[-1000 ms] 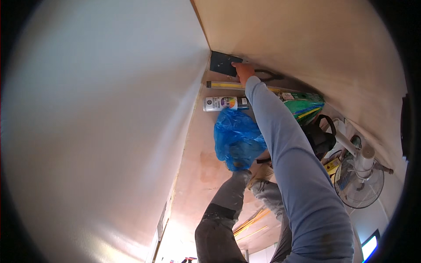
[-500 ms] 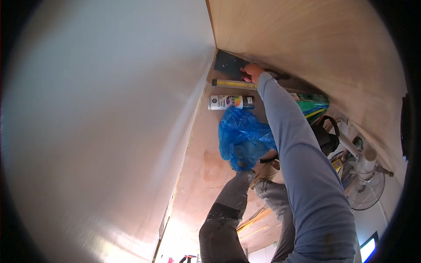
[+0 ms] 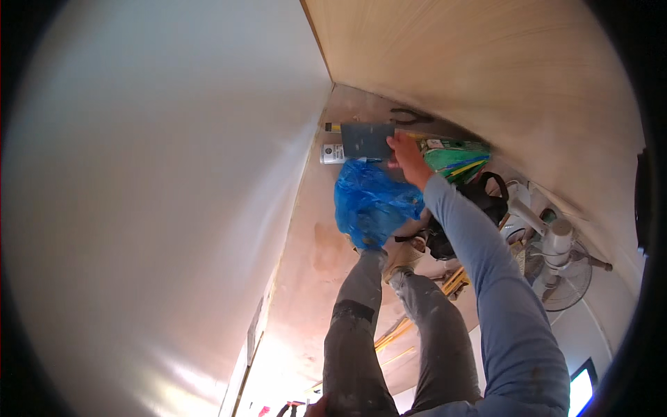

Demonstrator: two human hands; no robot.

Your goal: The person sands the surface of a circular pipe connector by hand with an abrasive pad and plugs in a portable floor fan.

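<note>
My right hand (image 3: 406, 156) is closed on the right edge of a flat, dark blue-grey rectangular sheet (image 3: 367, 141); its kind I cannot make out. Under the sheet, a yellow bar like a spirit level (image 3: 333, 128) and a white can lying on its side (image 3: 332, 153) are partly covered. Just below is a crumpled blue plastic bag (image 3: 372, 201), close to my feet. At the bottom edge a small part of what looks like my left hand (image 3: 317, 407) shows beside my leg, its fingers hidden.
A pale wall panel (image 3: 174, 194) rises on the left, a wood-faced panel (image 3: 472, 62) on the right. Along the right lie a black curved tool (image 3: 411, 115), a green package (image 3: 455, 158), a black bag (image 3: 479, 201) and a fan (image 3: 566, 257). Yellow strips (image 3: 396, 333) lie behind my legs.
My right hand has lifted the dark sheet from the floor by the corner and drawn it back toward me, over the bar and can. The black curved tool is now uncovered.
</note>
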